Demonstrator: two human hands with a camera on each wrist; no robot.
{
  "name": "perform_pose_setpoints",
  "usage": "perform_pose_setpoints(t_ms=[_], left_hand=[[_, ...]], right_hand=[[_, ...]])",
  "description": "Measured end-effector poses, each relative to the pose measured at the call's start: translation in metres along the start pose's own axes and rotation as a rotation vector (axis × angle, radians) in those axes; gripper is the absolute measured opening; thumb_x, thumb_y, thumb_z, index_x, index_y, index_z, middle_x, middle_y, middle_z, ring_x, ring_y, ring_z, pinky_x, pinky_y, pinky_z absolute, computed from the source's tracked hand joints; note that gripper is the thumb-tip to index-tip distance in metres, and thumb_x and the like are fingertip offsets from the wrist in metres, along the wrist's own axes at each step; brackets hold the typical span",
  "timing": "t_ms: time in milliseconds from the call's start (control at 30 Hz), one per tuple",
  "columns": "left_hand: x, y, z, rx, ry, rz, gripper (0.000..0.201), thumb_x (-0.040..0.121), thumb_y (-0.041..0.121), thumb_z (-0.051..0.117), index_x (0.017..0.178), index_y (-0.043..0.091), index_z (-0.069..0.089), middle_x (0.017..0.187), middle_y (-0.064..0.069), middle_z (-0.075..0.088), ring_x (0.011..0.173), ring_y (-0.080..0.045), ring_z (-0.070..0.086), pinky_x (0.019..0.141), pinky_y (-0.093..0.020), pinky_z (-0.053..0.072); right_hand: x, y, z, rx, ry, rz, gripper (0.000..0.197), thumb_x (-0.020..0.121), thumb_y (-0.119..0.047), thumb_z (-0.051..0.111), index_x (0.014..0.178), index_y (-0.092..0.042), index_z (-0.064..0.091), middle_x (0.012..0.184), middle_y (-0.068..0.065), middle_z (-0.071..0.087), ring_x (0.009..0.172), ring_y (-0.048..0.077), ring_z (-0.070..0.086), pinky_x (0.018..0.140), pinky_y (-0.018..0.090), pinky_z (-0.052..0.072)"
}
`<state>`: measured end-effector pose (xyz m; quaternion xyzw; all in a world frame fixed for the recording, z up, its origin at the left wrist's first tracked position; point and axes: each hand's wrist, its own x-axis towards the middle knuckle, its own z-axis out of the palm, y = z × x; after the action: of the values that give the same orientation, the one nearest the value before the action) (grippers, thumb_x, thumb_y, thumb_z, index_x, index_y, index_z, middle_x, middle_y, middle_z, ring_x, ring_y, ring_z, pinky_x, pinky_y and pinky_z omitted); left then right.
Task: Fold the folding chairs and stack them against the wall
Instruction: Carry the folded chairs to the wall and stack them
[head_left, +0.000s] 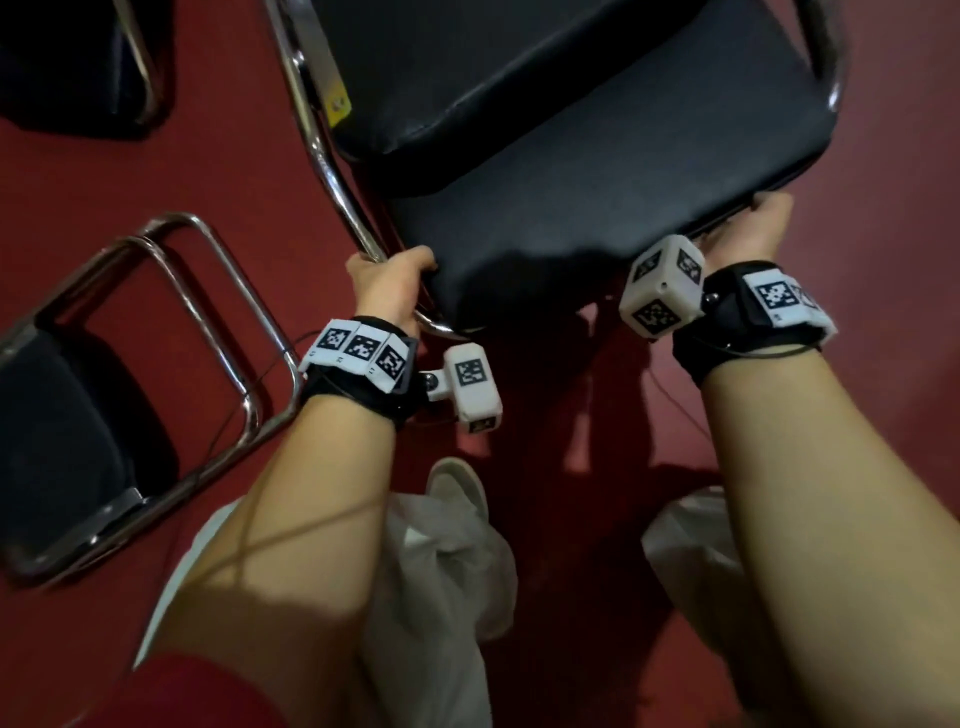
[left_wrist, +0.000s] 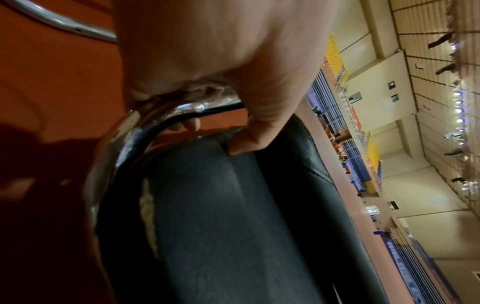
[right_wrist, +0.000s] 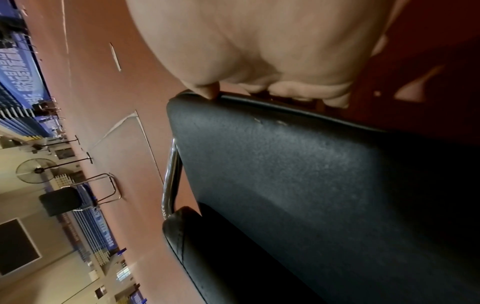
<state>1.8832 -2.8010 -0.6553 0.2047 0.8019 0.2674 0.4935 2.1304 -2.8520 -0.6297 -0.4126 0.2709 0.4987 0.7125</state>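
A folding chair (head_left: 597, 171) with black padded seat and backrest and a chrome tube frame (head_left: 322, 156) stands in front of me on the red floor. My left hand (head_left: 387, 283) grips the chrome frame at the seat's near left corner, thumb on the padding. In the left wrist view the fingers (left_wrist: 241, 131) curl round the tube (left_wrist: 124, 144). My right hand (head_left: 753, 228) grips the near right edge of the seat, fingers curled under it. The right wrist view shows the fingertips (right_wrist: 293, 90) hooked over the seat's rim (right_wrist: 285, 107).
A folded chair (head_left: 104, 415) lies flat on the floor at my left. Another dark chair (head_left: 72, 67) is at the top left. My feet and light trousers (head_left: 457, 519) are just below the held chair. A further chair (right_wrist: 75, 195) stands far off in the hall.
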Motion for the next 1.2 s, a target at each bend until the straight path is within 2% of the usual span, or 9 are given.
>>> perform_pose_setpoints(t_ms=[133,267,467,633,800,900,1000,1067,1200], left_hand=[[-0.039,-0.004,-0.024,0.033,-0.006,-0.026,0.087,0.064,0.014,0.07,0.142,0.013,0.032,0.128,-0.019,0.059,0.086,-0.022,0.063,0.053,-0.027,0.052],[-0.084,-0.003,-0.046,0.06,-0.008,-0.116,0.094,0.058,0.018,0.071,0.144,0.015,0.031,0.122,-0.013,0.06,0.101,-0.028,0.065,0.086,-0.04,0.057],[-0.163,0.018,-0.074,0.061,-0.018,-0.165,0.084,0.056,0.018,0.073,0.133,0.013,0.041,0.101,-0.009,0.058,0.085,-0.022,0.059,0.083,-0.042,0.057],[-0.236,0.06,-0.085,0.084,0.007,-0.209,0.088,0.054,0.022,0.076,0.135,0.012,0.043,0.119,-0.018,0.063,0.09,-0.027,0.062,0.09,-0.043,0.057],[-0.31,0.121,-0.091,0.095,0.036,-0.206,0.092,0.071,0.017,0.078,0.148,0.009,0.028,0.126,-0.016,0.057,0.107,-0.032,0.062,0.098,-0.047,0.052],[-0.342,0.148,-0.096,0.083,-0.024,-0.211,0.075,0.066,0.016,0.08,0.13,0.007,0.042,0.113,-0.019,0.064,0.097,-0.034,0.067,0.087,-0.049,0.058],[-0.335,0.139,-0.098,0.05,-0.072,-0.245,0.091,0.039,0.029,0.087,0.12,0.007,0.051,0.108,-0.023,0.069,0.092,-0.039,0.071,0.08,-0.056,0.059],[-0.329,0.142,-0.098,0.087,-0.063,-0.256,0.108,0.022,0.041,0.086,0.119,0.005,0.055,0.108,-0.022,0.07,0.089,-0.038,0.072,0.081,-0.058,0.058],[-0.403,0.226,-0.12,0.212,-0.099,-0.235,0.078,0.071,0.037,0.086,0.128,-0.006,0.055,0.121,-0.02,0.066,0.106,-0.036,0.067,0.082,-0.041,0.056]], right_hand=[[-0.04,-0.018,-0.003,-0.045,0.088,0.025,0.037,0.1,-0.031,0.029,0.07,-0.015,0.044,0.05,0.004,0.057,0.039,0.017,0.056,0.044,0.017,0.046],[-0.08,-0.04,-0.006,-0.139,0.22,0.01,0.034,0.098,-0.029,0.034,0.07,-0.015,0.047,0.059,0.006,0.06,0.052,0.021,0.058,0.045,0.017,0.047],[-0.146,-0.085,0.005,-0.211,0.303,0.023,0.035,0.098,-0.028,0.035,0.071,-0.014,0.051,0.057,0.005,0.062,0.044,0.02,0.061,0.043,0.018,0.047],[-0.195,-0.135,0.029,-0.412,0.36,0.051,0.032,0.099,-0.03,0.037,0.075,-0.015,0.05,0.055,0.002,0.061,0.06,0.02,0.058,0.046,0.014,0.045],[-0.209,-0.191,0.05,-0.606,0.341,0.03,0.031,0.079,-0.036,0.054,0.084,-0.012,0.073,0.104,0.009,0.073,0.106,0.028,0.067,0.097,0.039,0.049],[-0.231,-0.22,0.081,-0.607,0.246,0.139,0.03,0.092,-0.038,0.043,0.092,-0.022,0.069,0.1,0.005,0.075,0.117,0.03,0.063,0.102,0.045,0.048],[-0.279,-0.24,0.132,-0.684,0.199,0.112,0.017,0.09,-0.028,0.047,0.087,-0.02,0.062,0.071,-0.005,0.073,0.093,0.021,0.07,0.083,0.031,0.056],[-0.298,-0.253,0.153,-0.755,0.194,0.113,0.023,0.082,-0.024,0.053,0.094,-0.015,0.07,0.09,0.002,0.077,0.09,0.023,0.073,0.08,0.032,0.058],[-0.357,-0.279,0.214,-0.966,0.174,0.128,0.024,0.093,-0.027,0.045,0.081,-0.013,0.06,0.096,0.012,0.067,0.076,0.03,0.062,0.073,0.044,0.053]])
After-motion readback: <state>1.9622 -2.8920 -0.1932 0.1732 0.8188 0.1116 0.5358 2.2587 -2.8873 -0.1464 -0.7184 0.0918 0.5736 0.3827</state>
